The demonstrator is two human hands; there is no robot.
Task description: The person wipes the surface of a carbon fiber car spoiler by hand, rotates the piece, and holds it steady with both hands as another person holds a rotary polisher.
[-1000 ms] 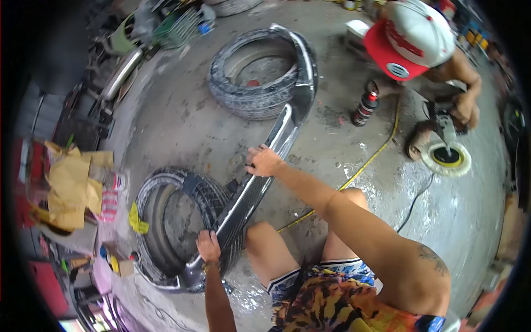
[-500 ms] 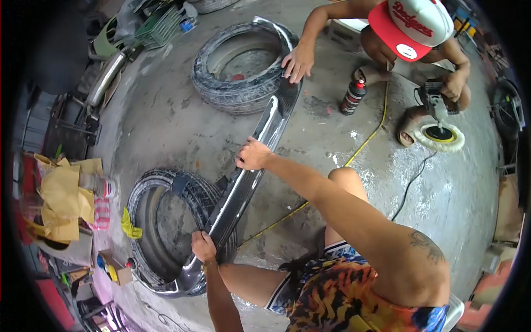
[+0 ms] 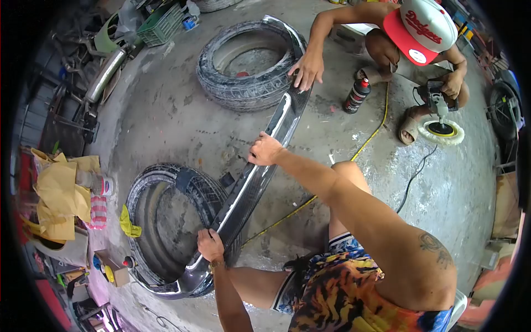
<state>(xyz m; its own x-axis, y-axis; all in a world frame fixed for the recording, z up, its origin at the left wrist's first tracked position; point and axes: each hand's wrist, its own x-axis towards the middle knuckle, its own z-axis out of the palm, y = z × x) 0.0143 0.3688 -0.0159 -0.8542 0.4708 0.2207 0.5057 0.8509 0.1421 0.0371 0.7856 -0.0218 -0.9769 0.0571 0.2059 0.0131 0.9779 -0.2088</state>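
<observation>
A long, glossy black carbon-fibre car lip panel (image 3: 251,191) with white reflections along its edge lies slantwise across two worn tyres. My left hand (image 3: 210,245) is closed on its edge near the lower end, over the near tyre (image 3: 207,193). Farther up, my right hand (image 3: 264,149) is closed over the panel's left edge, fingers curled around it. Another person's hand (image 3: 308,69) rests on the upper part, beside the far tyre (image 3: 243,97). That person's other hand (image 3: 453,86) holds a polisher (image 3: 441,105) with a white fluffy pad.
A black bottle with a red cap (image 3: 357,95) stands on the concrete floor. A yellow hose (image 3: 369,141) and a dark cord (image 3: 412,180) cross the floor. Brown paper (image 3: 63,193) and a yellow cloth (image 3: 130,223) are at left. A green crate (image 3: 160,26) sits at the back.
The panel and both my hands have shifted slightly right relative to the near tyre. The other person's hand has moved slightly right with the panel. The view has shifted a little.
</observation>
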